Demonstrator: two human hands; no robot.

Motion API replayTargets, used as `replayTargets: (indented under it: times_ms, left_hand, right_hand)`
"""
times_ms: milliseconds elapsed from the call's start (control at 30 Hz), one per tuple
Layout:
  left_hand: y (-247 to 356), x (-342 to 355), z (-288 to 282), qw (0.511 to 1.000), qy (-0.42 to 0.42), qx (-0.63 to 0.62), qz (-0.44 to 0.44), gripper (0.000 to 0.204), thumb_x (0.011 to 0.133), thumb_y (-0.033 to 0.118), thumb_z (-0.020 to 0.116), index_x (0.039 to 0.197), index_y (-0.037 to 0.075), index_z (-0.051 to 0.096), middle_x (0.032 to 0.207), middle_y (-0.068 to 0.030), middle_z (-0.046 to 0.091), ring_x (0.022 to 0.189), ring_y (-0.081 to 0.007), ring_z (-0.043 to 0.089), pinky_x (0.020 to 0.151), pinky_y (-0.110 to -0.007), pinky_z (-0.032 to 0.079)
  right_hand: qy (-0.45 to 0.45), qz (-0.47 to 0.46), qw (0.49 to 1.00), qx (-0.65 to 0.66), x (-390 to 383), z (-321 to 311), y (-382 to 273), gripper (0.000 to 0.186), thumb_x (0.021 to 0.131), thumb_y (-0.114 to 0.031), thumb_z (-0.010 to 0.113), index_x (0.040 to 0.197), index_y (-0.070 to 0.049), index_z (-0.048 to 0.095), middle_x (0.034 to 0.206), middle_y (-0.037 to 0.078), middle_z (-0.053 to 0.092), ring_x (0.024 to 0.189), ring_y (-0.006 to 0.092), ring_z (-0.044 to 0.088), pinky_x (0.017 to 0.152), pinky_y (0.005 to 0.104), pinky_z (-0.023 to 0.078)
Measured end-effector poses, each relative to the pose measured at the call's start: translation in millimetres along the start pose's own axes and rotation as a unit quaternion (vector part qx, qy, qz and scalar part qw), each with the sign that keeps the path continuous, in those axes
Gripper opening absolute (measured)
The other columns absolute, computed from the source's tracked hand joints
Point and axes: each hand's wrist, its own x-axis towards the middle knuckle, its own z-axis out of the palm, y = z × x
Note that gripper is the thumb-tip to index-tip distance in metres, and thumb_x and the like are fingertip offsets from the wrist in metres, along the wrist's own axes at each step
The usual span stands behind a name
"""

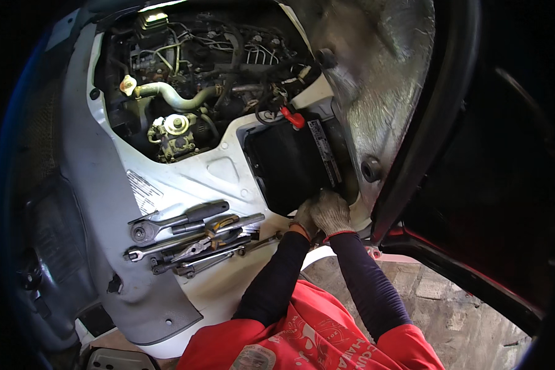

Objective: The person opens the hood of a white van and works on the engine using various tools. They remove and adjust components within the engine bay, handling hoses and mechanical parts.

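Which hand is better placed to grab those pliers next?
Probably the left hand: it's closer to the yellow-handled pliers, lying off to the left. The right hand is farther away, by the black battery.

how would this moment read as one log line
left hand, right hand: at battery's near end | grip: hidden | tools: left of hands

Light falls brightest on the white panel (pixel 197 192), while the silver mat (pixel 391 74) gives back scattered soft glints. The glowing spot (pixel 153 20) at the engine's (pixel 203 71) upper left may be a lamp, its shape washed out by glare. The battery (pixel 283 161) and door (pixel 487 160) read nearly black. The tools (pixel 188 233) look fairly sharp; straight edges bow toward the dark rim.
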Motion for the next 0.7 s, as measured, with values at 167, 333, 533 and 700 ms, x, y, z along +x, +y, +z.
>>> replayTargets:
  times_ms: [167, 333, 533, 700]
  left_hand:
    - [62.7, -1.5, -16.0, 0.974, -0.021, 0.227, -0.016, 0.032, 0.1, 0.022, 0.056, 0.125, 0.01, 0.072, 0.128, -0.0184, 0.072, 0.118, -0.0318, 0.068, 0.102, -0.044, 0.053]
    - [98.2, 9.3, -20.5, 0.929, -0.053, 0.355, -0.092, 0.035, 0.105, 0.028, 0.057, 0.122, 0.001, 0.071, 0.119, -0.0244, 0.074, 0.099, -0.0339, 0.074, 0.084, -0.044, 0.057]
    - [79.8, 20.4, -4.1, 0.964, 0.063, 0.19, -0.177, 0.028, 0.102, 0.026, 0.06, 0.112, 0.005, 0.075, 0.109, -0.0229, 0.075, 0.101, -0.0418, 0.072, 0.086, -0.048, 0.057]
    - [80.4, 22.4, -5.2, 0.944, 0.035, 0.316, -0.082, 0.03, 0.103, 0.027, 0.056, 0.113, 0.006, 0.076, 0.116, -0.0229, 0.075, 0.106, -0.0422, 0.072, 0.09, -0.049, 0.057]
  right_hand:
    - [0.024, 0.142, 0.941, 0.308, -19.9, -12.7, 10.5, 0.038, 0.1, -0.031, 0.063, 0.119, 0.0, 0.073, 0.103, 0.02, 0.077, 0.104, 0.0332, 0.073, 0.092, 0.0418, 0.054]
    - [0.07, 0.214, 0.82, 0.526, -35.4, -30.3, 26.4, 0.025, 0.097, -0.02, 0.069, 0.111, -0.001, 0.077, 0.098, 0.008, 0.076, 0.093, 0.0175, 0.069, 0.082, 0.0342, 0.054]
    - [0.021, 0.251, 0.747, 0.616, -38.3, -23.6, 26.9, 0.029, 0.091, -0.013, 0.072, 0.119, -0.004, 0.072, 0.112, 0.008, 0.072, 0.1, 0.0201, 0.069, 0.083, 0.0359, 0.057]
    - [0.164, -0.103, 0.978, 0.078, -31.4, -13.4, 29.0, 0.043, 0.077, -0.005, 0.077, 0.12, -0.004, 0.071, 0.118, 0.016, 0.069, 0.105, 0.0324, 0.07, 0.093, 0.0386, 0.056]
